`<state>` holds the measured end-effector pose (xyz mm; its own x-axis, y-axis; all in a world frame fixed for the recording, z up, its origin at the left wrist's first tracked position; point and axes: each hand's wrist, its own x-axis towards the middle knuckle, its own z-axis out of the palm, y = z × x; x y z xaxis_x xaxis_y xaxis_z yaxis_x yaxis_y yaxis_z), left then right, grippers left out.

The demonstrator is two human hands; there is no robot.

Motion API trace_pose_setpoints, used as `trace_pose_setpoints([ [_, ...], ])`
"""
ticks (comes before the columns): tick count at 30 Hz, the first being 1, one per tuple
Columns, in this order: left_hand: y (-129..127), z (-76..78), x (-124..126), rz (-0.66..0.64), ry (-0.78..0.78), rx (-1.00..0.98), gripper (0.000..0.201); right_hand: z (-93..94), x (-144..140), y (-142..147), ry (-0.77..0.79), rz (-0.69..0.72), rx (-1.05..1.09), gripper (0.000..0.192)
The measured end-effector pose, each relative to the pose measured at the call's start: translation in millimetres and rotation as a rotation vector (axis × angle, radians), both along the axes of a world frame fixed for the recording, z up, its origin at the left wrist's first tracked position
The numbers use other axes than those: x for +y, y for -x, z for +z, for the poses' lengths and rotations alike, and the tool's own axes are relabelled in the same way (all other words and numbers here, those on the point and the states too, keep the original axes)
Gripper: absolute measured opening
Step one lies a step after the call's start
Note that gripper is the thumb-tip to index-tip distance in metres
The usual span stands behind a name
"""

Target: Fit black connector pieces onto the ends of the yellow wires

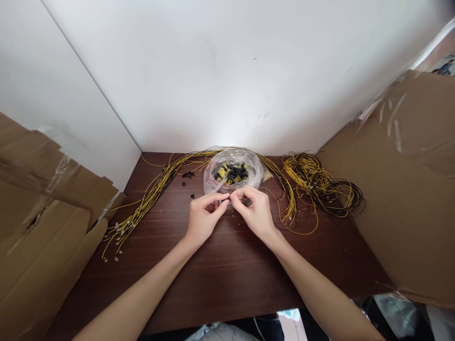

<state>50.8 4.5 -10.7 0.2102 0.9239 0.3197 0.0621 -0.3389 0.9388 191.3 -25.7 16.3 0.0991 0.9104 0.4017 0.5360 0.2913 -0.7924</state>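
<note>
My left hand (208,213) pinches a small black piece (228,197) between thumb and forefinger; its exact kind is too small to tell. My right hand (254,210) meets it, fingertips nearly touching, and pinches what looks like a thin black wire that loops near the fingers. Just behind both hands sits a clear plastic bag (209,173), opened wide, with black and yellow small parts (231,173) inside. A bundle of yellow and black wires (156,189) with white end connectors (124,227) arcs behind the bag.
Several loose black pieces (188,175) lie left of the bag. A tangled coil of yellow and black wires (313,180) lies at the right. Cardboard (53,213) walls the brown table (220,274) on the left, more cardboard (401,189) on the right, a white panel (213,85) behind.
</note>
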Motion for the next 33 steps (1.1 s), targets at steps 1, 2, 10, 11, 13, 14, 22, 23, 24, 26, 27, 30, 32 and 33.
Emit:
trace_pose_setpoints([
  [1,-0.4,0.0,-0.4,0.003,0.003,0.01,0.012,-0.2,0.0,0.0,0.0,-0.007,0.001,0.015],
  [2,-0.8,0.2,-0.7,0.011,0.01,0.02,0.013,-0.4,0.0,0.0,0.002,-0.015,0.0,0.015],
  [10,-1.7,2.8,-1.4,0.091,0.073,0.065,0.018,-1.3,1.8,-1.6,0.007,-0.013,0.016,0.011],
  [11,-1.5,2.8,-1.4,0.095,0.071,0.074,0.019,-1.3,1.8,-1.7,0.004,-0.008,0.013,0.01],
  [13,-1.1,3.2,-1.6,0.099,0.062,0.087,0.02,-0.9,1.6,-1.6,0.005,-0.003,-0.003,0.01],
  [14,-0.8,3.9,-1.8,0.099,0.054,0.088,0.02,-0.6,1.4,-1.6,0.008,-0.003,-0.013,0.01],
  [22,-1.0,6.5,-3.5,0.013,-0.04,0.045,0.019,1.7,-0.1,-0.9,0.012,-0.057,-0.003,0.013],
  [23,-1.4,5.1,-3.6,0.008,-0.05,0.037,0.019,1.2,-0.1,-0.6,0.016,-0.064,0.005,0.014],
  [24,-1.8,3.6,-3.7,0.004,-0.061,0.034,0.019,0.4,-0.1,-0.4,0.02,-0.07,0.016,0.013],
  [26,-2.6,0.7,-4.0,-0.001,-0.088,0.041,0.019,-1.2,0.1,-0.1,0.028,-0.078,0.042,0.012],
  [27,-2.9,-0.4,-4.2,0.002,-0.103,0.047,0.02,-1.9,0.3,-0.1,0.034,-0.08,0.055,0.012],
  [30,-3.0,-2.3,-4.6,0.009,-0.13,0.068,0.02,-2.7,0.9,-0.7,0.055,-0.071,0.063,0.012],
  [32,-2.5,-2.6,-4.4,0.012,-0.135,0.081,0.021,-2.3,0.9,-1.4,0.061,-0.058,0.051,0.012],
  [33,-2.1,-2.5,-4.2,0.011,-0.138,0.086,0.021,-2.0,0.7,-1.7,0.061,-0.049,0.047,0.012],
])
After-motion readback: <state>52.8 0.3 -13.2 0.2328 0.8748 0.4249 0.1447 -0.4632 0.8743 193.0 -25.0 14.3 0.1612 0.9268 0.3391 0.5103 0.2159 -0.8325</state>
